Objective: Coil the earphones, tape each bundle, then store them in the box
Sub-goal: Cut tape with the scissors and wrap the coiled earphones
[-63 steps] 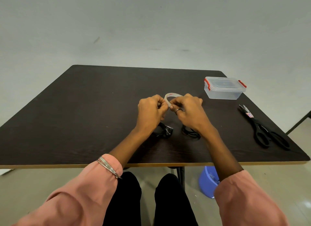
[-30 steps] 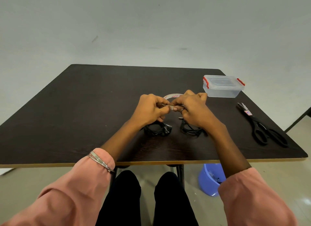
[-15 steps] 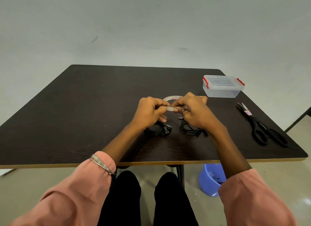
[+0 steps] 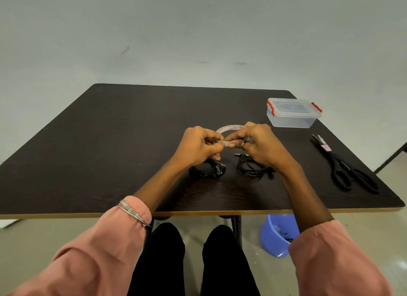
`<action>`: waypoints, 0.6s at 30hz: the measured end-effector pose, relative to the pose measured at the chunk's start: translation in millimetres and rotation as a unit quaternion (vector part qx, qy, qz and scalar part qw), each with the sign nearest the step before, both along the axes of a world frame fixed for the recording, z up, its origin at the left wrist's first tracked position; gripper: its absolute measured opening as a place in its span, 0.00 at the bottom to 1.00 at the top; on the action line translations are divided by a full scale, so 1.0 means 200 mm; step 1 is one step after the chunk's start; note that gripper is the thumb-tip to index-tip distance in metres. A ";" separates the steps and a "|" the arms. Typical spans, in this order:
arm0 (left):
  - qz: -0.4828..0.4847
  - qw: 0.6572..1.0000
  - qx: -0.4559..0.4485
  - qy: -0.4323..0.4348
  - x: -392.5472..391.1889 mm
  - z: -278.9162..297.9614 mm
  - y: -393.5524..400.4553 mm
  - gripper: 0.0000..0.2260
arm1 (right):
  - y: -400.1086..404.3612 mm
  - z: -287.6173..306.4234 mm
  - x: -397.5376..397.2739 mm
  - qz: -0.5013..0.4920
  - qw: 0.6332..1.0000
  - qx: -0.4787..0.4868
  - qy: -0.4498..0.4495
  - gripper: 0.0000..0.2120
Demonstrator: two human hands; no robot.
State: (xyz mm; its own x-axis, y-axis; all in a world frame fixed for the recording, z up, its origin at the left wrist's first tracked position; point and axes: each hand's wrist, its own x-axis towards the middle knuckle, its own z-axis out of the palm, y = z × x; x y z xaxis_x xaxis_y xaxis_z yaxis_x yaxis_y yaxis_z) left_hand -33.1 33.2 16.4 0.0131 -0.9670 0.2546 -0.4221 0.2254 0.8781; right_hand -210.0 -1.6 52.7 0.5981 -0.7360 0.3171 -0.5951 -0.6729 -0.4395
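Both hands, left (image 4: 199, 144) and right (image 4: 256, 142), are pinched on the tape roll (image 4: 230, 128), a strip being peeled. Two coiled earphones (image 4: 208, 169) are parked on the surface (image 4: 110, 141) below; a short piece should probably be pulled, kept taut.

Red print on the tape roll (image 4: 230, 128); letters unreadable.

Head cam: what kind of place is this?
Probably a bare indoor workroom set up for a desk task: a dark wooden table against a plain pale wall, a tiled floor, and a blue plastic bin underneath.
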 end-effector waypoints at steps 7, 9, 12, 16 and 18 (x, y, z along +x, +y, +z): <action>0.021 0.999 -0.018 0.017 -0.01 -0.01 0.00 0.08 | 0.00 0.00 0.01 -0.012 1.000 -0.009 -0.003 0.09; 0.032 0.998 -0.024 0.044 0.00 -0.02 -0.01 0.10 | 0.00 0.00 0.01 -0.020 1.000 -0.013 -0.010 0.08; 0.050 0.992 -0.031 0.111 -0.02 -0.02 0.00 0.18 | -0.01 -0.01 0.02 -0.050 0.998 -0.026 -0.025 0.08; 0.086 0.982 -0.056 0.155 -0.06 -0.01 0.01 0.13 | -0.02 -0.03 0.03 -0.085 0.994 -0.030 -0.062 0.08; 0.108 0.982 -0.072 0.140 -0.09 -0.01 0.01 0.08 | -0.02 -0.04 0.03 -0.088 0.993 -0.030 -0.076 0.08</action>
State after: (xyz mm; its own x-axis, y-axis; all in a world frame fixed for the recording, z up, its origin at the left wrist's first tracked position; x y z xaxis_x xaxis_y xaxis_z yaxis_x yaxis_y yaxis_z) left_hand -51.0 35.8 14.2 0.3023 -0.8885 0.3451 -0.2197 0.2874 0.9323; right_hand -203.5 -4.7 45.7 0.4047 -0.8018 0.4396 -0.6353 -0.5923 -0.4955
